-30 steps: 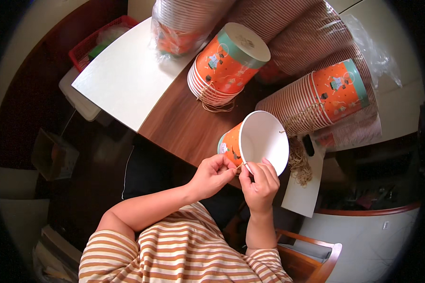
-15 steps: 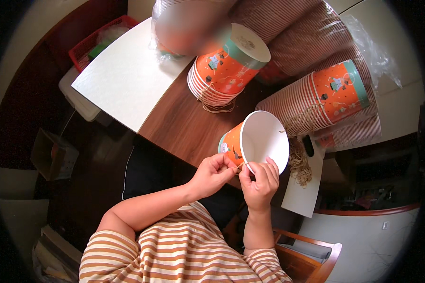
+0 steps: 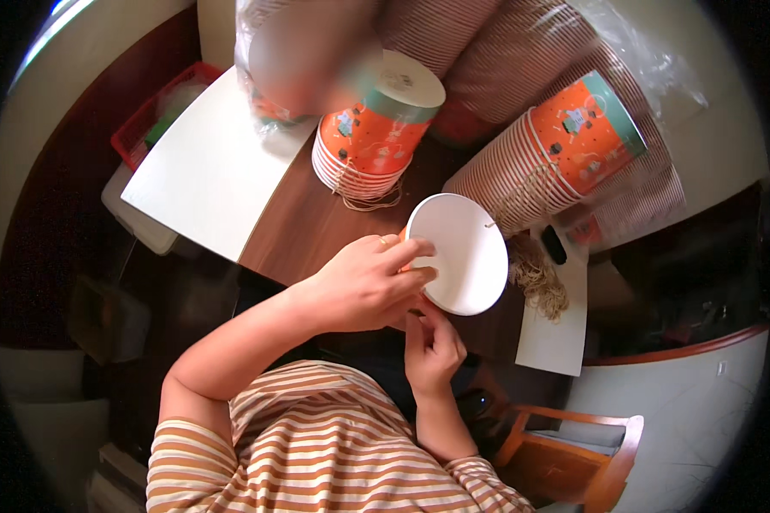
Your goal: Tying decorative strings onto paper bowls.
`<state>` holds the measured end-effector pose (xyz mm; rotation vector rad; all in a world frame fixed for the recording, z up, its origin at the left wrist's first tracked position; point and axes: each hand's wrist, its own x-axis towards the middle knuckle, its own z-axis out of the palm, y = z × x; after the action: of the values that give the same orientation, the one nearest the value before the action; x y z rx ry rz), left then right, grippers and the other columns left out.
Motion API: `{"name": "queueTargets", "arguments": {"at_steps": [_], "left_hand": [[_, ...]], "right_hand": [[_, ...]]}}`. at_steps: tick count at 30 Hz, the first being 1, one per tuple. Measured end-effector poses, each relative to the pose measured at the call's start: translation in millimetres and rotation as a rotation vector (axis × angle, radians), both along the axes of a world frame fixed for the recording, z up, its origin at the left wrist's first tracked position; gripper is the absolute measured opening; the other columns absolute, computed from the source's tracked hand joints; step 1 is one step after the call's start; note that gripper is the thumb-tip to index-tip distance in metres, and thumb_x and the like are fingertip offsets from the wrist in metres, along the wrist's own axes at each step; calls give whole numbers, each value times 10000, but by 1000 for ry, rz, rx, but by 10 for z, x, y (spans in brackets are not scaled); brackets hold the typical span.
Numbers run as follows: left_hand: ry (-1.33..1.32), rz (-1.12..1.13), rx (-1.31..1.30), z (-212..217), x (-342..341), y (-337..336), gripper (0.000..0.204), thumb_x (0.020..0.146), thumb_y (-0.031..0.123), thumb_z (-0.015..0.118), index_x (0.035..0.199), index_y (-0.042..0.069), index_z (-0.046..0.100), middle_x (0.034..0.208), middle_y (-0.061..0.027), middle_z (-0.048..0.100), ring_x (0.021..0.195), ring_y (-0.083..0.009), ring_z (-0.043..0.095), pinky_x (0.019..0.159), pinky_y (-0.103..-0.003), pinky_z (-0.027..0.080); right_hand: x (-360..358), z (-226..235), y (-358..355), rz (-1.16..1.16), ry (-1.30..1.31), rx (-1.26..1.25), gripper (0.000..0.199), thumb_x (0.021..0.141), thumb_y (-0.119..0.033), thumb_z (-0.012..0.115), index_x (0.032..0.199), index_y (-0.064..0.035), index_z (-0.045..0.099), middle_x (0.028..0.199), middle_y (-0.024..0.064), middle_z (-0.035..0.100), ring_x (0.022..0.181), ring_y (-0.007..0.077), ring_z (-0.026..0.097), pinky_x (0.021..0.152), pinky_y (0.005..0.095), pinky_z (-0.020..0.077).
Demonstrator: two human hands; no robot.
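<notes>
A paper bucket (image 3: 466,256), white inside with an orange printed outside, lies tilted with its mouth toward me. My left hand (image 3: 368,278) is closed on its near-left rim, fingertips reaching over the edge into the mouth. Just below the rim, my right hand (image 3: 435,350) has its fingers pinched together; what they hold, if anything, is hidden. A short bit of cord pokes through the bucket's far-right wall. Behind it stands an upside-down stack of orange paper buckets (image 3: 376,137) with loops of twine (image 3: 364,202) around its foot.
Another bucket stack (image 3: 573,137) lies on its side at the right, beside plastic-wrapped stacks (image 3: 522,60). A bundle of twine (image 3: 541,286) hangs near a dark oblong object (image 3: 554,245). A white board (image 3: 205,171) covers the table's left; a wooden chair (image 3: 565,453) stands at lower right.
My left hand has moved up onto the bucket's rim. My right hand has left the rim and dropped lower. The bucket's mouth has turned more toward me, and the view has shifted.
</notes>
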<state>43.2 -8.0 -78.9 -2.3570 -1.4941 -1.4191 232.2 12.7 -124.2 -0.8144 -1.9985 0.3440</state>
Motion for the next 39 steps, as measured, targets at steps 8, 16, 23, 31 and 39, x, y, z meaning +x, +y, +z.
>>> {"name": "queueTargets", "arguments": {"at_steps": [8, 16, 23, 31, 39], "left_hand": [[259, -149, -145, -12, 65, 193, 288, 672, 219, 735, 879, 62, 611, 824, -57, 555, 694, -245, 600, 616, -361, 506], [273, -63, -287, 200, 193, 213, 143, 770, 179, 669, 816, 46, 644, 765, -78, 605, 613, -274, 624, 537, -372, 514], [433, -32, -206, 101, 230, 286, 237, 653, 235, 715, 717, 62, 566, 722, -73, 567, 592, -263, 618, 528, -374, 508], [374, -39, -206, 72, 222, 314, 158, 688, 173, 667, 699, 56, 561, 710, -79, 566, 587, -268, 615, 535, -372, 514], [485, -89, -258, 199, 207, 332, 244, 631, 242, 723, 719, 44, 610, 707, -91, 590, 593, -257, 633, 534, -369, 533]], "right_hand": [[-35, -204, 131, -135, -11, 105, 207, 742, -94, 785, 931, -85, 702, 684, 52, 659, 534, 202, 584, 520, 317, 477], [-81, -334, 262, -200, -3, 218, 194, 710, -36, 734, 880, -88, 657, 667, 46, 632, 547, 254, 575, 525, 365, 473], [-87, -436, 297, -150, 37, 196, 225, 690, -28, 722, 884, -99, 636, 636, 27, 608, 538, 247, 564, 512, 363, 459], [-79, -401, 269, -103, -20, 61, 175, 718, -90, 707, 849, -120, 595, 691, 72, 588, 597, 295, 576, 530, 407, 468], [-85, -455, 149, 145, 398, -251, 150, 790, 6, 670, 874, -40, 555, 811, 76, 626, 614, 161, 586, 534, 271, 481]]}}
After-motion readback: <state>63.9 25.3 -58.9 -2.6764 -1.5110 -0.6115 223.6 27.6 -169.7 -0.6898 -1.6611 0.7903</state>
